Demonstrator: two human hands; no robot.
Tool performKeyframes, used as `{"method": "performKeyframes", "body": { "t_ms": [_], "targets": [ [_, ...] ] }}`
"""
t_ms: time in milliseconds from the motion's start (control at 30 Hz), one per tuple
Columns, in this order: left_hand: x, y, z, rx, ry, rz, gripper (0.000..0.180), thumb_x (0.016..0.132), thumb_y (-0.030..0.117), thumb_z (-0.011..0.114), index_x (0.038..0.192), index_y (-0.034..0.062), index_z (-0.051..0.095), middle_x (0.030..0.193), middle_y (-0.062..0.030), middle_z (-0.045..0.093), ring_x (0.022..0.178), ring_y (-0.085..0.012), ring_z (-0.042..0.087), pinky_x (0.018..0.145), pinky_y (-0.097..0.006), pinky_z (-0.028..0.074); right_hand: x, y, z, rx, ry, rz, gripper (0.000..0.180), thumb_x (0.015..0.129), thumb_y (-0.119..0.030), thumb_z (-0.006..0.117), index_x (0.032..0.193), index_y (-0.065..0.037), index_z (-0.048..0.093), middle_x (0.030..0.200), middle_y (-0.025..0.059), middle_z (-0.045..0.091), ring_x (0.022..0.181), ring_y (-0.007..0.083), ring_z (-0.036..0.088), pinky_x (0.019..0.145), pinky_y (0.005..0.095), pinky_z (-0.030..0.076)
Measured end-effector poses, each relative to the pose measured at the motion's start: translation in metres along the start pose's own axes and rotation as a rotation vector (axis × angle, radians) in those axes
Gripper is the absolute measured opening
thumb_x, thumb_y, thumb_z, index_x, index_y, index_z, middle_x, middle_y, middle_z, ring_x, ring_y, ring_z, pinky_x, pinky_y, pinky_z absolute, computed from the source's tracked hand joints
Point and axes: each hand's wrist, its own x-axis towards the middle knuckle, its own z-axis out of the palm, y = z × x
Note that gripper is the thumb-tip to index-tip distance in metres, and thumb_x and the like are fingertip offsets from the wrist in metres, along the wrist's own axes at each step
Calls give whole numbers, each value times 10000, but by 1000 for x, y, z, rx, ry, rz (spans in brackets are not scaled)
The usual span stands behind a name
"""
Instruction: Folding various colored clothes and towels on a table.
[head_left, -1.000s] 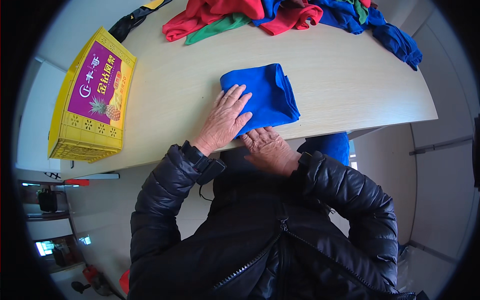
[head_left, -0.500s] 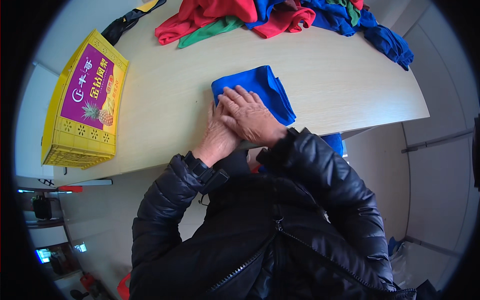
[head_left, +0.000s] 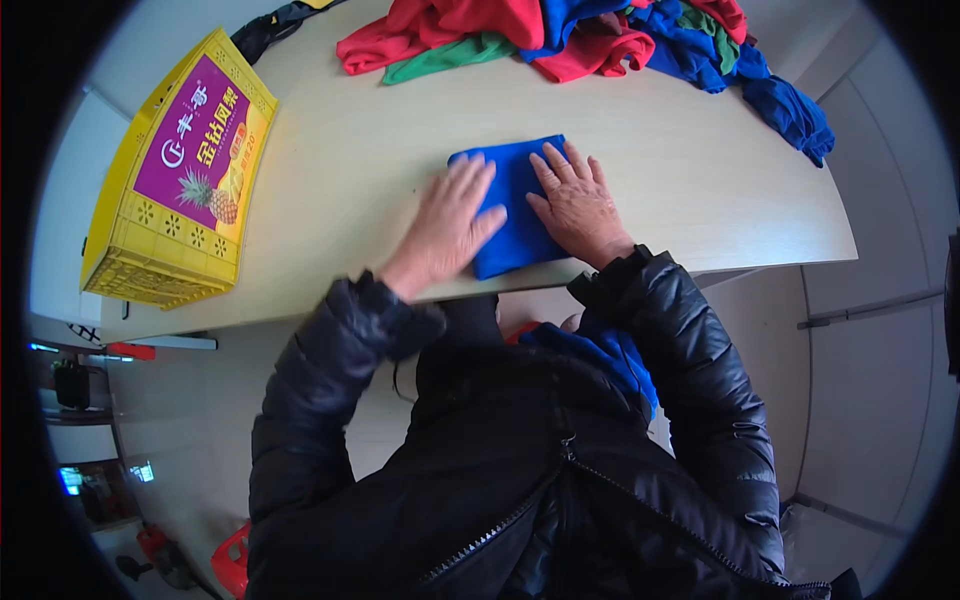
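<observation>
A folded blue cloth (head_left: 515,215) lies flat near the front edge of the table (head_left: 360,190). Over its left side is my left hand (head_left: 447,220), open, slightly blurred, with the thumb pointing inward across the fabric. On its right side rests my right hand (head_left: 580,205), open and palm down with the fingers spread. The blue fabric shows between the two hands. Neither hand grips anything.
A yellow crate (head_left: 170,260) with a pineapple picture stands at the table's left. Along the far edge lies a heap of red cloths (head_left: 440,25), green and blue ones. More blue fabric (head_left: 600,355) hangs below the front edge, by my lap.
My hands were stacked together on the left part of the cloth. They have parted, one at each side, and the cloth now lies turned and straighter to the table edge.
</observation>
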Motion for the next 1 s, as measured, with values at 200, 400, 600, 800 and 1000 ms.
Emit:
{"method": "performKeyframes", "body": {
  "t_ms": [200,400,600,800,1000],
  "targets": [
    [35,-37,-4,219,-174,-153,715,1017,545,385,1548,81,267,1606,-157,249,1502,-312,188,1194,-484,186,-10,-8,17,103,23,-25,570,1020,-420,432,1499,-113,400,1567,122,363,1477,327,270,1210,492,176],
    [23,-11,-6,212,71,-67,659,954,484,547,1439,51,437,1500,-167,409,1371,-353,396,1124,-483,313,-5,13,20,121,-15,-94,584,1023,-446,425,1501,-111,395,1567,140,357,1480,330,262,1211,492,173],
    [-36,62,-2,151,250,50,464,806,169,771,1216,31,604,1233,-143,588,1079,-342,610,894,-406,521,-9,10,-4,232,-67,-124,593,1019,-457,448,1497,-110,401,1564,162,353,1470,338,281,1209,478,192],
    [-41,50,26,376,379,179,477,751,74,779,1184,-7,596,1157,-157,590,1033,-328,622,821,-379,552,-40,6,-23,150,-31,-336,585,928,-283,625,1447,-78,452,1520,168,410,1417,346,372,1169,469,295],
    [-37,56,30,428,369,146,454,767,63,751,1186,-17,593,1150,-160,590,1026,-327,615,824,-371,553,-39,18,-18,94,13,-407,524,886,-154,631,1383,-44,506,1450,165,491,1352,343,457,1109,455,390]
  ]
}}
